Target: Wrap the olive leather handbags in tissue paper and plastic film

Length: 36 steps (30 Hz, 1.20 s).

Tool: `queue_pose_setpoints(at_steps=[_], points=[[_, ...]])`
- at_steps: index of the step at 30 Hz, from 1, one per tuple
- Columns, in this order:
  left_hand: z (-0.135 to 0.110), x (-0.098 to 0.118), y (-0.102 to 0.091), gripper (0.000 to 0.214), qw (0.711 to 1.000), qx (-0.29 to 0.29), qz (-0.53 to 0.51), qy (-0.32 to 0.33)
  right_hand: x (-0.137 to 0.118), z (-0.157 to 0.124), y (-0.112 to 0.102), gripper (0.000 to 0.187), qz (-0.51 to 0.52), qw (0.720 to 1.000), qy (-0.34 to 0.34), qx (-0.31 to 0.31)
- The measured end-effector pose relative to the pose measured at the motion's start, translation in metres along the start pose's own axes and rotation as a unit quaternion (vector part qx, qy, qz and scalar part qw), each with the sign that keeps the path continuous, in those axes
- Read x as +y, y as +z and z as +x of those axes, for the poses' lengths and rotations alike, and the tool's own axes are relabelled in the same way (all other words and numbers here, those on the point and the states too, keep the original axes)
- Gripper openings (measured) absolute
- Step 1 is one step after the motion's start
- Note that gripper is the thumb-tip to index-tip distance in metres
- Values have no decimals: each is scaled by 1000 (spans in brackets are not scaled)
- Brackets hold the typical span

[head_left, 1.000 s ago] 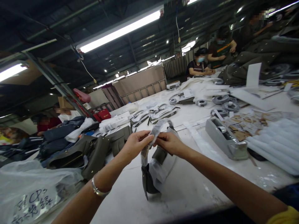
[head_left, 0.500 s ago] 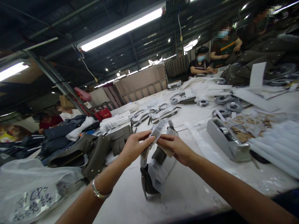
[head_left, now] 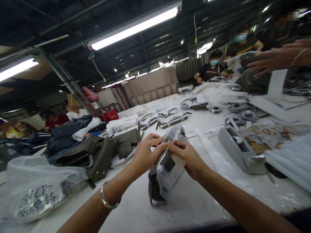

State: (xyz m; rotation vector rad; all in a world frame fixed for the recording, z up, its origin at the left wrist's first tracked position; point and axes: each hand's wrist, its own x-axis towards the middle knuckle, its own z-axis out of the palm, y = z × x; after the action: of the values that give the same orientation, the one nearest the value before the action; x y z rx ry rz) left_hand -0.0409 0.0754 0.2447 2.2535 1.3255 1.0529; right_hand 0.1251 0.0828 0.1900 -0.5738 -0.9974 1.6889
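Observation:
A dark olive handbag (head_left: 155, 191) stands on the white table in front of me, partly covered with white wrapping. Its raised handle (head_left: 174, 131) is wound in clear plastic film. My left hand (head_left: 147, 153) pinches the wrapped handle between thumb and fingers. Close beside it, fingertips almost touching, my right hand (head_left: 189, 158) is closed in a pinch at the same handle. A pale card-like flap shows under the right hand. The exact grip points are partly hidden by the fingers.
A grey tape dispenser (head_left: 240, 153) stands right of the bag, near brown paper scraps (head_left: 264, 139). Olive bags (head_left: 103, 158) and a marked plastic bag (head_left: 40, 197) lie left. A co-worker's hand (head_left: 274, 60) reaches in at upper right; another person (head_left: 211, 71) sits at the far end.
My hands have come closer together on the handle, which stands less high. The view has shifted slightly left. Another person's hand has entered at the upper right.

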Motion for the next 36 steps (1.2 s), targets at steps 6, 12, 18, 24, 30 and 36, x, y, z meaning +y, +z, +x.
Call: queue_pose_setpoints(at_steps=[6, 12, 18, 24, 30, 36], points=[[-11, -3, 5, 33, 995, 7, -99, -29, 8, -2, -3, 36, 2, 1000, 1, 28], [-12, -19, 2, 57, 958, 38, -219, -180, 10, -4, -7, 32, 2, 1000, 15, 23], [3, -22, -6, 42, 975, -64, -123, -172, 10, -4, -11, 34, -10, 1000, 9, -12], [21, -32, -4, 24, 995, -39, -62, -66, 10, -3, -13, 38, -16, 1000, 11, -16], [23, -26, -5, 19, 998, -12, -61, 7, 9, -3, -15, 33, -10, 999, 22, -25], [29, -23, -21, 26, 978, -150, -132, 57, 11, -2, -20, 32, -23, 999, 24, -11]])
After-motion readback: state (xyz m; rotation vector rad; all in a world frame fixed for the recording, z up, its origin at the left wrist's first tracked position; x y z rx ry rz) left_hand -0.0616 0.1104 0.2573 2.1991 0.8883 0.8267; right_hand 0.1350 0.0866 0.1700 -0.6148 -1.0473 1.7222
